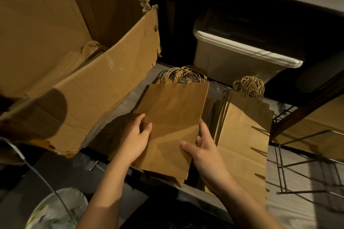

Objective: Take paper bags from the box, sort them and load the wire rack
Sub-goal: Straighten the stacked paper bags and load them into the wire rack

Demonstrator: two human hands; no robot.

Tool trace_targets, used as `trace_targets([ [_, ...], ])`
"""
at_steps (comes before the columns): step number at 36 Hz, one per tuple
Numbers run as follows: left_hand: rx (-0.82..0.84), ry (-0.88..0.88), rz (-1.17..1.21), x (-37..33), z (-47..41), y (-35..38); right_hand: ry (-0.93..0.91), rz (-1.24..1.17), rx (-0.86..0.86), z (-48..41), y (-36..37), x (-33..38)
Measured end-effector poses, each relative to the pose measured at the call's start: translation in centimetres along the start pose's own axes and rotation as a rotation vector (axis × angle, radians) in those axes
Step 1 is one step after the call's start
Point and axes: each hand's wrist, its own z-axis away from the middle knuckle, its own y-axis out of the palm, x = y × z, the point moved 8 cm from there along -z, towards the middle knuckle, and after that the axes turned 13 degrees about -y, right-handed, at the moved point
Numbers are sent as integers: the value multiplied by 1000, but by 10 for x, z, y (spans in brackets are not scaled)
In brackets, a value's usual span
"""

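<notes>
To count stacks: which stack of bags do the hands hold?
The middle stack, gripped by left hand and right hand; the right stack lies free beside it.

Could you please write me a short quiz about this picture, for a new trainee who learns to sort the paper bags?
1. True or false: the left hand and the right hand grip the same stack of paper bags.
2. Where does the second stack lie, seen from the held one? A) to its right B) to its left C) underneath it
3. Fill in: handles of more bags show inside the ____.
Key: 1 true; 2 A; 3 cardboard box.
</notes>
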Motion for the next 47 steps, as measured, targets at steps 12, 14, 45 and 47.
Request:
trace_targets([
  [12,21,-106,346,-9,20,3,-249,13,195,16,-40,67],
  [14,144,-158,495,-12,24,19,-284,69,210,23,-56,79],
  [45,515,884,533,-290,203,183,-919,384,-911,105,-338,205],
  [47,516,882,494,-295,205,195,-922,438,-991,107,-347,202],
])
